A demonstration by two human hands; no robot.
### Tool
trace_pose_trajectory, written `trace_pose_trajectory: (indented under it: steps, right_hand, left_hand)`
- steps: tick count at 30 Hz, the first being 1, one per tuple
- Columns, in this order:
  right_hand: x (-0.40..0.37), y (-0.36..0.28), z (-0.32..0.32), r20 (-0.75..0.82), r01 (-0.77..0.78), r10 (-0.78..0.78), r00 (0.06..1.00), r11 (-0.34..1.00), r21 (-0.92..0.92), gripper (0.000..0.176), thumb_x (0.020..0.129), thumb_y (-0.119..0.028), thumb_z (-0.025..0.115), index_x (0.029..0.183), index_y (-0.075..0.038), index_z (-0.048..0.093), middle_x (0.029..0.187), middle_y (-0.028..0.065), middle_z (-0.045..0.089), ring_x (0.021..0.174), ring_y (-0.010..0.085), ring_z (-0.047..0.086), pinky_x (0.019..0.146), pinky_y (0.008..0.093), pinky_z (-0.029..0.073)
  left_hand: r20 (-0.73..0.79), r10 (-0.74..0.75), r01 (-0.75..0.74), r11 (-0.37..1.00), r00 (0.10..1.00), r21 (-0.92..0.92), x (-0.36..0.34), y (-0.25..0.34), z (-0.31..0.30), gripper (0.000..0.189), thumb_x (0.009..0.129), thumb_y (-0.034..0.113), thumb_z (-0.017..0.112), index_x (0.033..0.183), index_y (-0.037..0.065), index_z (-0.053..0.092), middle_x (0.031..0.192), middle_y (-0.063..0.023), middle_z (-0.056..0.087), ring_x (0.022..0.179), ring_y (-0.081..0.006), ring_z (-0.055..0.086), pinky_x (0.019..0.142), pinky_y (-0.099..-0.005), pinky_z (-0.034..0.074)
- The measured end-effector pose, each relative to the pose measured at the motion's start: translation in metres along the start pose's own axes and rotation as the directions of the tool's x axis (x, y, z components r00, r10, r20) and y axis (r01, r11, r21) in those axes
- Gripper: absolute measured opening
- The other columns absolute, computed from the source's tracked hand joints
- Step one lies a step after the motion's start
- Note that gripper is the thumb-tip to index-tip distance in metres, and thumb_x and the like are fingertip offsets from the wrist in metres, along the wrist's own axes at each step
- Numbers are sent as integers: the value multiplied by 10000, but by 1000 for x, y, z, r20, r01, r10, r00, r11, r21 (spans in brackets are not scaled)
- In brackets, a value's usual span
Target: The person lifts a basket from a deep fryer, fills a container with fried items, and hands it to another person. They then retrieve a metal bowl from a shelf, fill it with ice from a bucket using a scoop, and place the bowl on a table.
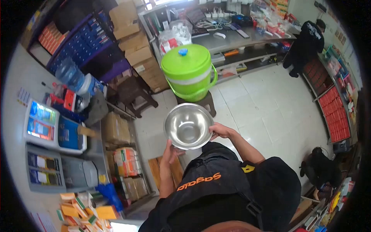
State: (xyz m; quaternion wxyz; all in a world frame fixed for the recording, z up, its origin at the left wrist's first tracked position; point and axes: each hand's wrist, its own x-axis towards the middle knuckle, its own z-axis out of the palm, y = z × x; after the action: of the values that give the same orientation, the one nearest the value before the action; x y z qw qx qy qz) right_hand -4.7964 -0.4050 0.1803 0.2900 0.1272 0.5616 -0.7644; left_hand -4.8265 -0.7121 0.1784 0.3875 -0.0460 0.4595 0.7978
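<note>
A shiny steel mixing bowl [188, 129] is held out in front of my body, its hollow side facing up, with nothing visible inside. My left hand [171, 151] grips the rim at the lower left, fingers partly hidden under the bowl. On the other side, my right hand [220, 130] is closed on the right rim. Just beyond the bowl, a large lime-green lidded bucket [189, 73] with a blue knob stands on a dark stool [208, 105]; its lid is on.
A metal counter [208, 43] with cables and bags runs along the back. Cardboard boxes [139, 50] are stacked left of the bucket. Plastic dispensers [40, 123] and a shelf line the left. One person [307, 42] stands at back right; another person [322, 168] crouches at right.
</note>
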Motion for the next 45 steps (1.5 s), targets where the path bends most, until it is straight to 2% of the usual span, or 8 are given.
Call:
trace_pose_trajectory:
  steps: [8, 11, 13, 17, 21, 35, 42, 45]
  right_hand:
    - [147, -188, -8, 244, 131, -13, 970, 870, -476, 605, 763, -191, 537, 1287, -6, 296, 904, 137, 578, 676, 156, 581, 502, 253, 502]
    - [216, -221, -35, 235, 435, -484, 843, 354, -828, 573, 769, -374, 611, 1189, -14, 460, 998, 202, 572, 889, 273, 583, 772, 386, 474]
    - [227, -278, -41, -160, 233, -626, 763, 497, -836, 567, 765, -442, 601, 1154, -37, 518, 1100, 250, 521, 1011, 347, 526, 883, 426, 405]
    - [282, -304, -90, -260, -398, -936, 238, 151, -905, 671, 723, -455, 629, 1235, -64, 444, 1142, 259, 489, 1069, 390, 471, 877, 470, 398]
    - [304, -328, -88, -469, -476, -686, 557, 199, -857, 692, 701, -432, 661, 1253, -87, 428, 1029, 232, 523, 934, 359, 538, 780, 466, 444]
    - [339, -392, -75, -503, -193, -835, 223, 468, -862, 381, 807, -248, 649, 1141, -97, 543, 912, 20, 532, 784, 103, 493, 702, 233, 424]
    - [397, -531, 83, -445, 72, -830, 336, 494, -867, 360, 809, -175, 642, 1132, -61, 530, 961, 16, 531, 816, 90, 476, 737, 228, 400]
    - [480, -554, 138, -222, 144, -881, 417, 305, -941, 392, 782, -159, 666, 1131, -49, 527, 930, 21, 530, 837, 88, 475, 735, 227, 397]
  left_hand:
    - [-293, 20, -35, 998, 956, -44, 113, 110, -46, 494, 799, 277, 497, 1194, -5, 408, 1158, -157, 509, 1006, -309, 545, 814, -480, 482]
    - [-347, 124, -191, 968, 929, -164, 136, 133, -66, 464, 735, 173, 482, 1158, -11, 436, 1119, -150, 529, 986, -305, 553, 821, -476, 482]
    - [-402, 146, -237, 954, 904, -186, 146, 152, -68, 488, 695, 144, 473, 1157, -6, 433, 1111, -145, 530, 978, -304, 557, 819, -476, 485]
    - [-535, 74, -216, 954, 842, -207, 182, 192, -103, 468, 694, 164, 476, 1132, 3, 441, 1093, -137, 533, 969, -307, 558, 798, -463, 505]
    - [-593, 31, -195, 957, 805, -216, 220, 233, -179, 442, 700, 158, 474, 1116, 14, 443, 1066, -124, 530, 932, -304, 564, 774, -460, 517]
    - [-517, -143, 30, 975, 844, -220, 296, 406, -442, 512, 641, 175, 503, 1117, 10, 408, 1078, -153, 464, 957, -343, 506, 785, -467, 512]
    - [-613, -81, -78, 970, 786, -229, 326, 424, -483, 303, 711, 213, 550, 954, 42, 488, 985, -154, 510, 932, -348, 526, 788, -475, 505]
    - [-512, -126, -87, 924, 850, -372, 325, 387, -508, 603, 656, 105, 507, 1186, 106, 220, 1085, -152, 411, 909, -330, 516, 713, -486, 531]
